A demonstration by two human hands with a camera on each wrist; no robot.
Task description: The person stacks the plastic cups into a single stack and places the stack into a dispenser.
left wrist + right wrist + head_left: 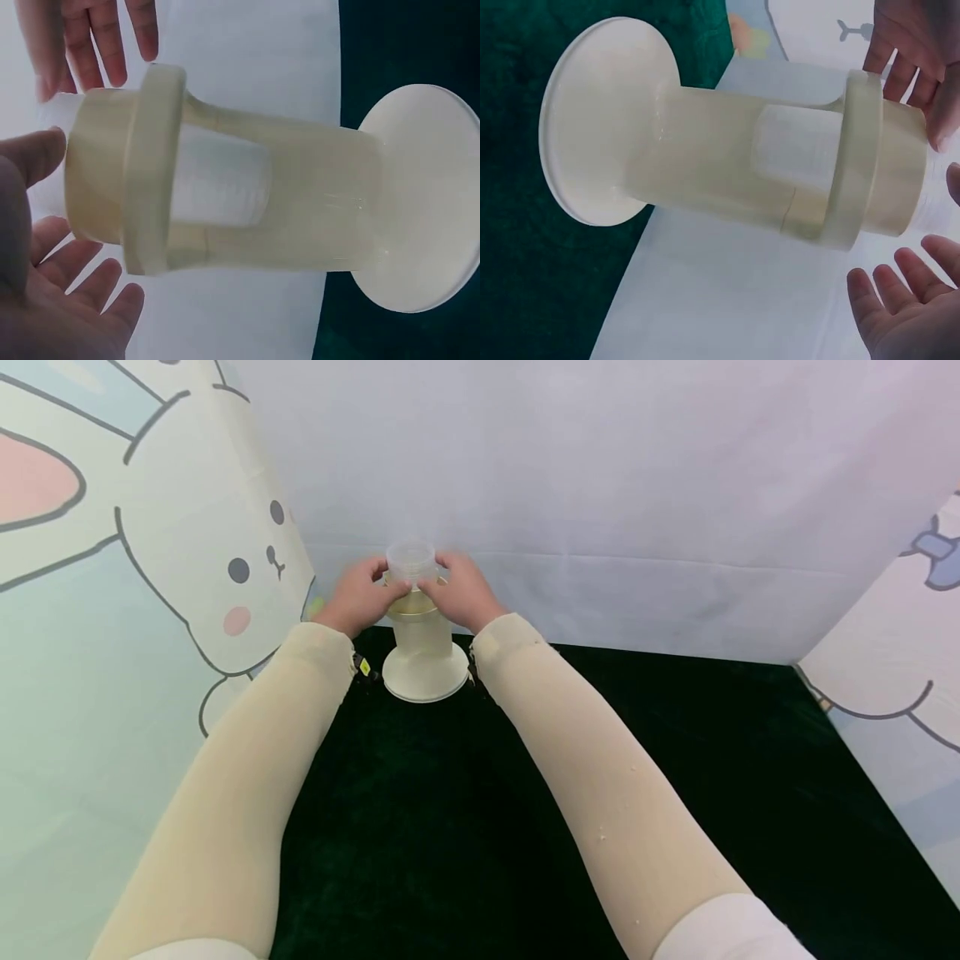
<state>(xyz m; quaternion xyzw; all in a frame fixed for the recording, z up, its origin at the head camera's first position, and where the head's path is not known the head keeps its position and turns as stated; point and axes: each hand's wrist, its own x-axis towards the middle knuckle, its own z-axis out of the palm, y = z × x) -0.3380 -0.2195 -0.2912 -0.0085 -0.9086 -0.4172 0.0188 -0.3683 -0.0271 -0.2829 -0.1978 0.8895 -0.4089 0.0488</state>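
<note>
A cream-coloured cup dispenser (422, 639) stands upright on its wide round base at the far side of the table. A stack of clear plastic cups (411, 558) sticks out of its top, and its lower part (223, 178) shows through the opening in the dispenser's body. My left hand (363, 598) holds the stack's left side between thumb and index finger, the other fingers spread outward in the left wrist view. From the right, my right hand (467, 595) holds the same stack; its outer fingers (898, 292) stand apart from the dispenser.
Dark green cloth (420, 827) covers the table. A pale curtain (600, 510) rises close behind the dispenser. Printed cartoon panels (187, 552) border the left and right sides.
</note>
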